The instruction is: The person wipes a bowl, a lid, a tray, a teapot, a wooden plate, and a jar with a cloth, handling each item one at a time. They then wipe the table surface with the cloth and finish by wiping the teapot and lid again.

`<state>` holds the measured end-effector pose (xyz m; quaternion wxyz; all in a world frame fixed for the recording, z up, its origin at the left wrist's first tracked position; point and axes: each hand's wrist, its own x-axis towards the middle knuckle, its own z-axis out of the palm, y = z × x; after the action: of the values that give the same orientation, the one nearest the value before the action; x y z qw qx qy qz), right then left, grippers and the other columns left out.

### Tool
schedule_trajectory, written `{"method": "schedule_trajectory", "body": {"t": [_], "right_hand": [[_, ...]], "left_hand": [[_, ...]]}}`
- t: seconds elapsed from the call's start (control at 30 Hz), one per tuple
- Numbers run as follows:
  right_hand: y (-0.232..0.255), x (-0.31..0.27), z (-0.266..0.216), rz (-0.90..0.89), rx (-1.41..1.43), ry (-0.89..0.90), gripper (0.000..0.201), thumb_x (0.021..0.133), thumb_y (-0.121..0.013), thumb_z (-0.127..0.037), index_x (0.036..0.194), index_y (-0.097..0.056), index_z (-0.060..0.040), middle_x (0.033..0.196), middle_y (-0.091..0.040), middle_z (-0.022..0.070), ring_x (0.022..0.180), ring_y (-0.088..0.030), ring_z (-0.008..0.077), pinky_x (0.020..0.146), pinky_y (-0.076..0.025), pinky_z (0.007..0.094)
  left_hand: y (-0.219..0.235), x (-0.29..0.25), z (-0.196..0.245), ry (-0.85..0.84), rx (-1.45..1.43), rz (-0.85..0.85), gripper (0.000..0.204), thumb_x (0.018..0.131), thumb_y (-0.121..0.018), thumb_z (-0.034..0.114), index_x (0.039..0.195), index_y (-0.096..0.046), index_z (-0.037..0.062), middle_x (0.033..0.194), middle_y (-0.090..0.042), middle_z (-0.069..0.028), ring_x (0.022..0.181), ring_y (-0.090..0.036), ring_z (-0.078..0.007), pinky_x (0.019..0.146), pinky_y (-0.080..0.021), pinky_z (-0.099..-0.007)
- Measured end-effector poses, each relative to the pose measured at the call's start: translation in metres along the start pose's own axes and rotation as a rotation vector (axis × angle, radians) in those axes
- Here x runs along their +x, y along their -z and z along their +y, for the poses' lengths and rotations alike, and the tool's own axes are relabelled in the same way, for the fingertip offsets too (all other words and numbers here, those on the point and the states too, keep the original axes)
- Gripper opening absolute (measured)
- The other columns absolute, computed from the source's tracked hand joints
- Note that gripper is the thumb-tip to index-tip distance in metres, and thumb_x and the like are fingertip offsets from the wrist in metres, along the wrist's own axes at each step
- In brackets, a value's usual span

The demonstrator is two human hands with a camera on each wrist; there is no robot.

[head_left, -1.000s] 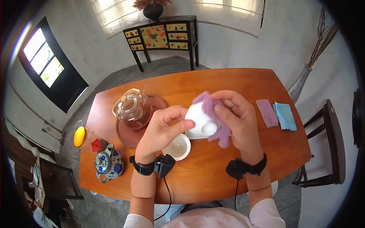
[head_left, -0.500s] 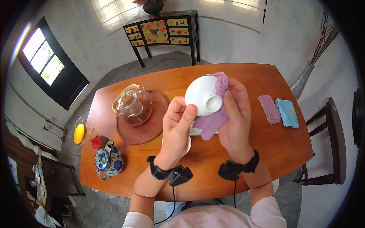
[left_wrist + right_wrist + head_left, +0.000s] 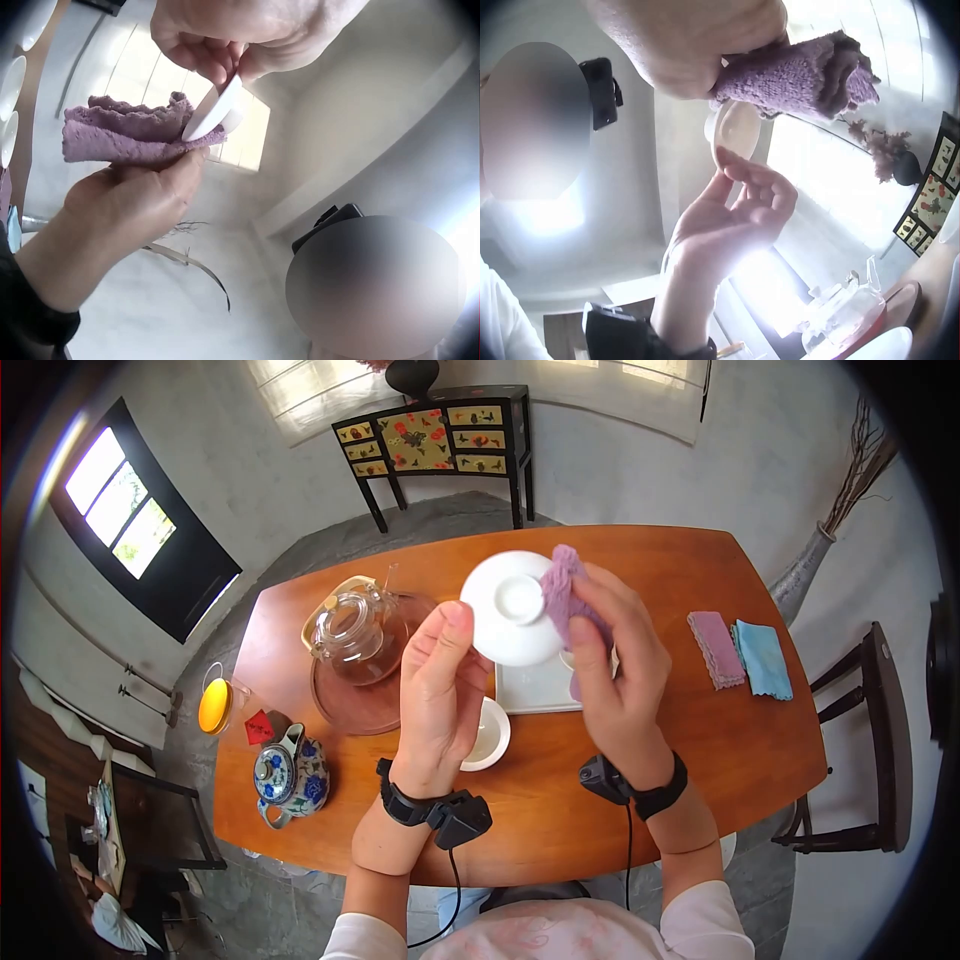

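Observation:
My left hand (image 3: 435, 685) pinches the rim of a white gaiwan lid (image 3: 492, 628), raised over the table with its ring knob facing me. In my right hand (image 3: 630, 670) is a purple cloth (image 3: 562, 585), held against the lid's right edge. From the left wrist view, the lid (image 3: 213, 111) appears nearly edge-on, its lower rim against the cloth (image 3: 124, 141). The right wrist view shows the lid's hollow side (image 3: 739, 131). Below the hands stand a white bowl (image 3: 500, 752) and a white tray (image 3: 537, 694), partly hidden.
On the left, a glass teapot (image 3: 352, 635) sits on a round brown tray (image 3: 345, 712). Nearer are a blue-and-white teapot (image 3: 292, 775), a red packet (image 3: 260, 727) and a yellow-lidded glass jar (image 3: 214, 706). Folded purple (image 3: 714, 650) and blue (image 3: 764, 660) cloths lie on the right.
The lid has turned so that its knob now faces me more squarely, and it has shifted slightly left. The cloth has moved along to its right edge, uncovering more of the tray.

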<state>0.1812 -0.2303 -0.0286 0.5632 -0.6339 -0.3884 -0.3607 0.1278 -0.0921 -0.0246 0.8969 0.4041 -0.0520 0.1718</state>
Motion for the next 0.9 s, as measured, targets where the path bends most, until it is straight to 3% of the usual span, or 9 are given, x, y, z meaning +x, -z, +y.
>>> {"method": "schedule_trajectory", "body": {"t": [0.17, 0.3, 0.43, 0.57, 0.67, 0.7, 0.8, 0.87, 0.9], "right_hand": [[-0.021, -0.022, -0.008, 0.002, -0.387, 0.357, 0.030, 0.074, -0.064, 0.003, 0.103, -0.061, -0.0001, 0.104, -0.057, 0.0160, 0.081, -0.058, 0.0269, 0.071, -0.048, 0.0330], [-0.004, -0.002, -0.001, 0.039, -0.147, 0.015, 0.027, 0.076, -0.063, 0.002, 0.103, -0.061, -0.0023, 0.101, -0.056, 0.0138, 0.087, -0.056, 0.0287, 0.074, -0.047, 0.0364], [-0.002, -0.005, -0.002, 0.056, -0.237, 0.150, 0.025, 0.077, -0.062, 0.002, 0.102, -0.061, -0.0018, 0.101, -0.056, 0.0128, 0.088, -0.056, 0.0286, 0.074, -0.047, 0.0361], [0.002, 0.005, 0.002, 0.079, -0.148, -0.090, 0.019, 0.075, -0.064, 0.002, 0.092, -0.062, -0.0032, 0.094, -0.057, 0.0106, 0.078, -0.058, 0.0237, 0.067, -0.049, 0.0345], [-0.001, -0.004, -0.014, -0.115, -0.393, 0.289, 0.015, 0.077, -0.063, 0.001, 0.092, -0.063, -0.0024, 0.094, -0.058, 0.0102, 0.079, -0.058, 0.0227, 0.066, -0.049, 0.0312], [-0.012, -0.013, -0.012, -0.001, -0.315, 0.341, 0.012, 0.079, -0.063, 0.001, 0.091, -0.063, -0.0015, 0.092, -0.058, 0.0100, 0.078, -0.058, 0.0220, 0.066, -0.049, 0.0302], [0.007, 0.005, 0.004, 0.105, -0.181, -0.061, 0.016, 0.076, -0.064, 0.003, 0.091, -0.064, -0.0023, 0.092, -0.058, 0.0092, 0.078, -0.058, 0.0222, 0.068, -0.050, 0.0320], [0.010, 0.002, 0.003, 0.116, -0.157, -0.070, 0.017, 0.076, -0.064, 0.003, 0.092, -0.064, -0.0025, 0.094, -0.059, 0.0098, 0.078, -0.057, 0.0218, 0.069, -0.050, 0.0316], [0.009, -0.006, -0.002, 0.037, -0.210, 0.152, 0.016, 0.077, -0.063, 0.003, 0.092, -0.064, -0.0021, 0.095, -0.059, 0.0098, 0.078, -0.058, 0.0215, 0.068, -0.049, 0.0308]], "left_hand": [[0.003, -0.004, -0.011, -0.038, -0.050, 0.030, 0.014, 0.093, -0.055, 0.021, 0.091, -0.059, 0.0078, 0.095, -0.064, -0.0003, 0.089, -0.056, -0.0085, 0.083, -0.043, -0.0261], [0.003, -0.007, -0.021, -0.094, -0.022, -0.013, 0.015, 0.093, -0.056, 0.022, 0.092, -0.060, 0.0077, 0.093, -0.064, -0.0004, 0.087, -0.055, -0.0081, 0.082, -0.043, -0.0263], [0.007, -0.007, -0.021, -0.074, 0.036, -0.090, 0.017, 0.093, -0.054, 0.027, 0.096, -0.059, 0.0106, 0.100, -0.063, 0.0015, 0.095, -0.056, -0.0101, 0.092, -0.039, -0.0308], [0.000, -0.004, -0.016, -0.043, 0.002, 0.002, 0.013, 0.093, -0.056, 0.021, 0.092, -0.061, 0.0084, 0.092, -0.063, 0.0007, 0.088, -0.054, -0.0072, 0.082, -0.042, -0.0247], [0.003, -0.004, -0.021, -0.022, -0.005, 0.032, 0.014, 0.094, -0.055, 0.021, 0.092, -0.061, 0.0087, 0.093, -0.063, 0.0006, 0.089, -0.054, -0.0074, 0.082, -0.041, -0.0250], [0.006, -0.003, -0.022, -0.016, -0.003, 0.032, 0.014, 0.094, -0.055, 0.021, 0.092, -0.061, 0.0087, 0.093, -0.063, 0.0006, 0.089, -0.054, -0.0074, 0.082, -0.041, -0.0250], [0.011, -0.001, -0.021, -0.046, 0.042, -0.101, 0.020, 0.094, -0.053, 0.028, 0.094, -0.060, 0.0094, 0.094, -0.063, 0.0021, 0.091, -0.055, -0.0086, 0.088, -0.040, -0.0295], [0.005, -0.003, -0.016, -0.016, 0.076, -0.077, 0.020, 0.094, -0.053, 0.027, 0.094, -0.061, 0.0090, 0.092, -0.063, 0.0021, 0.087, -0.055, -0.0086, 0.085, -0.041, -0.0284], [0.004, -0.002, -0.013, -0.025, 0.107, -0.072, 0.021, 0.094, -0.052, 0.027, 0.092, -0.061, 0.0076, 0.091, -0.063, 0.0006, 0.086, -0.055, -0.0087, 0.082, -0.042, -0.0274]]}}
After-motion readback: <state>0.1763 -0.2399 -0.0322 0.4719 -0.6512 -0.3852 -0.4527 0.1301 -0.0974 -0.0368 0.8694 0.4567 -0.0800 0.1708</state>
